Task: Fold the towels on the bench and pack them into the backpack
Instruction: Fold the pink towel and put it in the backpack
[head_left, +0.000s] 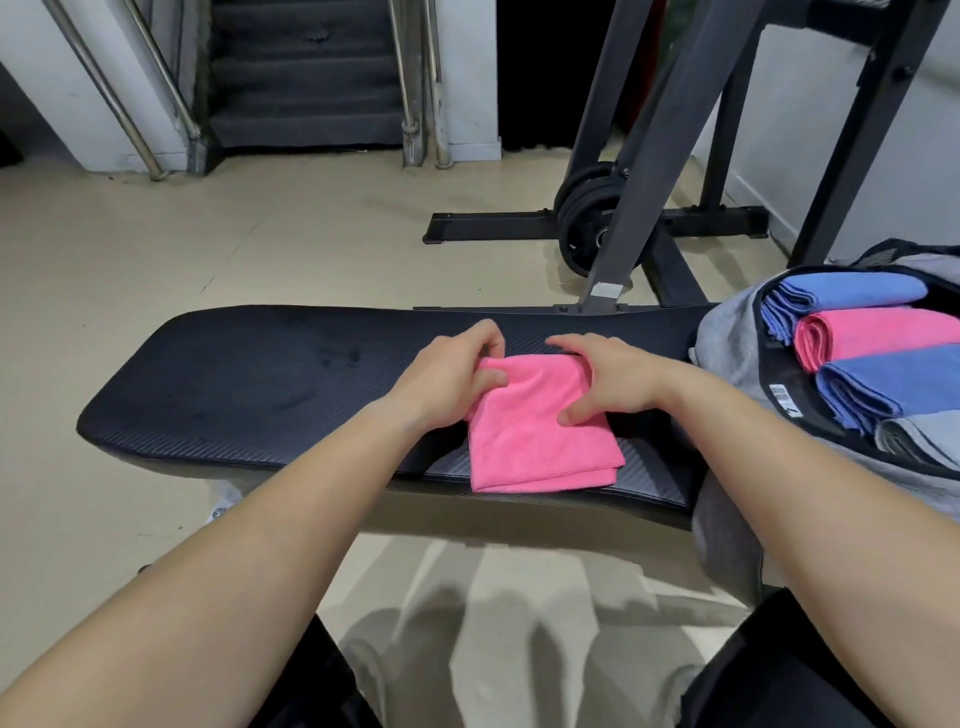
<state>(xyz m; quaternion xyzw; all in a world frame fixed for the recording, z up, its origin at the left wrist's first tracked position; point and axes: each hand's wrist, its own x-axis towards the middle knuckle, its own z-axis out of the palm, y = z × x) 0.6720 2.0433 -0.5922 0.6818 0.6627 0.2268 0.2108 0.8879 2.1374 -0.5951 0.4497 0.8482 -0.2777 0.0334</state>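
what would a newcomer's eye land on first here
The bright pink towel lies folded on the black bench, with the left hand and right hand holding its far edge. At the right, an open backpack holds more folded towels, blue and pink.

Pink towel (540, 431): soft fuzzy cloth, matt. Bench (270, 379): black ribbed vinyl-like padding, faint sheen. Backpack (727, 343): grey fabric. Floor (208, 249): smooth, glossy. Handrails (104, 93): polished metal.

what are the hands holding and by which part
The pink towel on the bench. The left hand grips its far left corner; the right hand grips its far right edge, thumb on top.
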